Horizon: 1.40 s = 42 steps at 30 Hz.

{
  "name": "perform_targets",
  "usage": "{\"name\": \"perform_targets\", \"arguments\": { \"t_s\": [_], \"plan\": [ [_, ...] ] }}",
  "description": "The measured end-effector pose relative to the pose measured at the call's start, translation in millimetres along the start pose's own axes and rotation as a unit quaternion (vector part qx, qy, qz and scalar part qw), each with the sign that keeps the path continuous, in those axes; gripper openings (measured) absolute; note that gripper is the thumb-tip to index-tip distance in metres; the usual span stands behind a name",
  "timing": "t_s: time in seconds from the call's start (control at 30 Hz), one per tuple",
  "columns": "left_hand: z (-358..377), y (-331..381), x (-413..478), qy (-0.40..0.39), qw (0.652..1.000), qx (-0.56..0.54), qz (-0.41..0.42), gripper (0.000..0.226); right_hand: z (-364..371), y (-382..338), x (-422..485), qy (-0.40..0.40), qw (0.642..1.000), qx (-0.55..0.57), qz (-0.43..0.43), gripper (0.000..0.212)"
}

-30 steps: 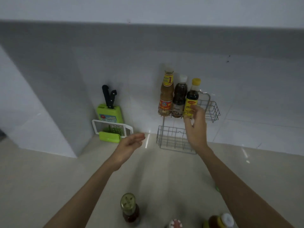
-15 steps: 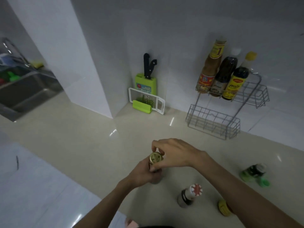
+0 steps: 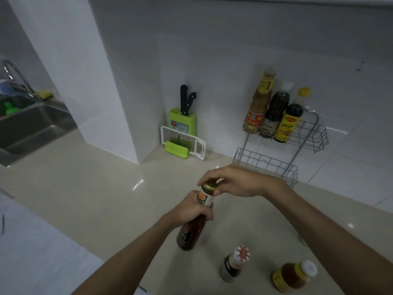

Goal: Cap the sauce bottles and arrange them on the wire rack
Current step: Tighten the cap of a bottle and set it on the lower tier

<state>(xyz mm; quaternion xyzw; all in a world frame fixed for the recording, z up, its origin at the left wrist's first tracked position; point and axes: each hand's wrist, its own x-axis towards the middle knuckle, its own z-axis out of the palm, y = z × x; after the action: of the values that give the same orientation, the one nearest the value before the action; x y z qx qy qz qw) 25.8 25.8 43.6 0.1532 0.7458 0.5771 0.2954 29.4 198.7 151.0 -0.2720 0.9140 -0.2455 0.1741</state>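
Note:
My left hand (image 3: pixel 191 208) grips the neck of a dark red sauce bottle (image 3: pixel 190 232) and holds it tilted above the counter. My right hand (image 3: pixel 238 183) is closed over its gold cap (image 3: pixel 209 185). The two-tier wire rack (image 3: pixel 276 165) stands against the wall at the right. Its upper shelf holds three capped bottles: a brown one (image 3: pixel 258 109), a dark one (image 3: pixel 275 112) and a yellow-capped one (image 3: pixel 290 120). The lower shelf is bare. On the counter near me stand a dark bottle with a red-and-white cap (image 3: pixel 234 265) and a yellow-labelled bottle with a white cap (image 3: pixel 293 275).
A green knife block (image 3: pixel 181 120) with two black-handled knives and a white grater (image 3: pixel 185 141) sit in the wall corner. A steel sink (image 3: pixel 29 128) with a tap lies at the far left. A white pillar juts out between sink and corner.
My right hand left the yellow-capped bottle on the rack and came down. Both hands took the red sauce bottle, which has since risen off the counter and tilted.

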Motion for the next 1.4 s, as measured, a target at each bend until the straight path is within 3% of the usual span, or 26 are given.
{"name": "perform_targets", "arguments": {
  "t_s": [0.2, 0.4, 0.7, 0.8, 0.9, 1.0, 1.1, 1.2, 1.4],
  "plan": [
    [-5.2, 24.1, 4.3, -0.133, 0.991, -0.008, 0.017, 0.013, -27.2, -2.9, -8.7, -0.030, 0.995, 0.097, -0.015, 0.042],
    [-2.6, 32.7, 1.7, -0.271, 0.960, -0.076, 0.006, 0.013, -36.5, 0.9, -16.1, -0.044, 0.982, 0.178, -0.035, 0.041],
    [-5.8, 33.5, 0.2, -0.266, 0.961, -0.074, 0.001, 0.015, -30.5, -7.9, -17.1, 0.004, 0.992, 0.123, 0.001, 0.040],
    [-8.2, 37.9, -1.3, -0.276, 0.960, -0.049, 0.004, 0.015, -21.1, -16.0, -19.9, 0.067, 0.998, -0.018, -0.007, 0.039],
    [-8.8, 52.9, -4.6, -0.324, 0.946, -0.027, -0.003, 0.014, -12.8, -17.0, -21.0, 0.135, 0.950, -0.261, -0.108, 0.040],
    [-3.1, 62.2, -6.9, -0.253, 0.967, 0.017, 0.010, 0.012, -4.6, -7.8, -18.3, 0.183, 0.918, -0.332, -0.121, 0.034],
    [3.7, 54.5, -3.6, -0.050, 0.997, 0.056, -0.004, 0.010, 8.9, -5.5, -12.9, 0.244, 0.919, -0.309, -0.032, 0.033],
    [12.7, 40.7, 2.5, 0.099, 0.990, 0.101, -0.008, 0.010, 22.7, -9.8, -7.8, 0.264, 0.921, -0.279, 0.072, 0.032],
    [31.3, 43.5, 1.4, 0.190, 0.967, 0.168, -0.016, 0.018, 23.5, -16.5, -3.5, 0.254, 0.926, -0.210, 0.182, 0.026]
  ]
}}
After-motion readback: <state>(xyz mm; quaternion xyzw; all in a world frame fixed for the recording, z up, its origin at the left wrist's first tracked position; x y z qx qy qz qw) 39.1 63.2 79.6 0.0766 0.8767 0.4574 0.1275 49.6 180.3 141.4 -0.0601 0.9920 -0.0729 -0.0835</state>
